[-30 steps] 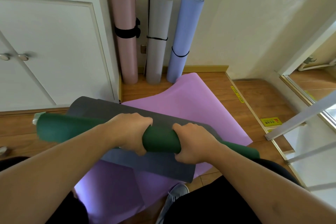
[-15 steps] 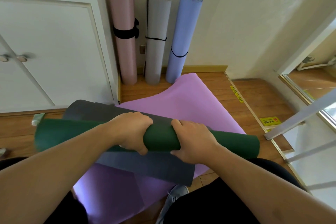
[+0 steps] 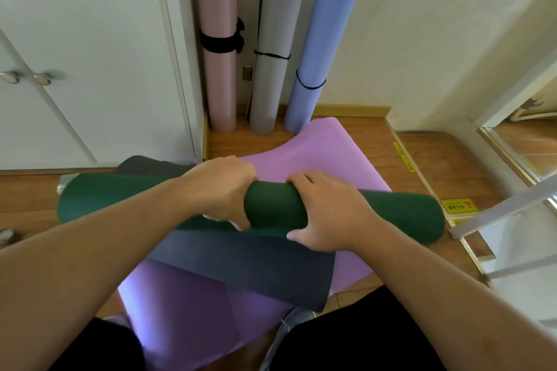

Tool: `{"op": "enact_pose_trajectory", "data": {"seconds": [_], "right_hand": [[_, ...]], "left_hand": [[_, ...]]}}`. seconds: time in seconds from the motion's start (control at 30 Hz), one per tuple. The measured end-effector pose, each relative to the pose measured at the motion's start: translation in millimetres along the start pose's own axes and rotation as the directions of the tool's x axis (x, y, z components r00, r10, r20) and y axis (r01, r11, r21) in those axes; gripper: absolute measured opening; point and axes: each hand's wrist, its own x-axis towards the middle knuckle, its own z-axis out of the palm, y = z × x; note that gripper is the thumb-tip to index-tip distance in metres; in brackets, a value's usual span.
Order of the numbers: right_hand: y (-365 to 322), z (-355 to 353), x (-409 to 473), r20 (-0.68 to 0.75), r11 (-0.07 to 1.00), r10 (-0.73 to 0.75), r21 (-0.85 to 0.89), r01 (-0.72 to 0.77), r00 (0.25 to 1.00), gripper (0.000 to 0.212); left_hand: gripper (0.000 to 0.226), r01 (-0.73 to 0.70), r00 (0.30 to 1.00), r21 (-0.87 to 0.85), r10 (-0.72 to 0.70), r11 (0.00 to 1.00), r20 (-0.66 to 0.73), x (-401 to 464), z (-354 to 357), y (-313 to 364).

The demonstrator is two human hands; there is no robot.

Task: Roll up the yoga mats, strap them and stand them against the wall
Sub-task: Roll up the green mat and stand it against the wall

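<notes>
Both hands curl round the dark green rolled foam mat (image 3: 391, 214), held level above the floor: left hand (image 3: 223, 190) grip wraps the middle, right hand (image 3: 328, 214) grip just beside it. Under it one dark grey flat mat (image 3: 256, 268) lies on one purple flat mat (image 3: 325, 153). Three strapped rolls stand against the wall: pink rolled mat (image 3: 218, 75), grey rolled mat (image 3: 272, 75), blue rolled mat (image 3: 316, 63).

Cream wall (image 3: 422, 39), wood floor (image 3: 346, 135), white cabinet (image 3: 90, 69) at left.
</notes>
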Motion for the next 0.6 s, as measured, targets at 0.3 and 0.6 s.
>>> {"op": "enact_pose_trajectory", "data": {"seconds": [0.3,0.6], "right_hand": [[-7.3,7.5,10.3,-0.041,0.997,-0.022,-0.072,0.019,0.999,0.051],[1.5,0.4,13.3,0.010,0.991,0.059,0.116,-0.059,0.998,0.046]], "left_hand": [[0.043,0.013,0.992,-0.092,-0.002,0.996,0.123,7.7,0.7,-5.9],[0.052,0.043,0.971,0.240,0.017,0.970,-0.240,2.5,18.9,9.4]]}}
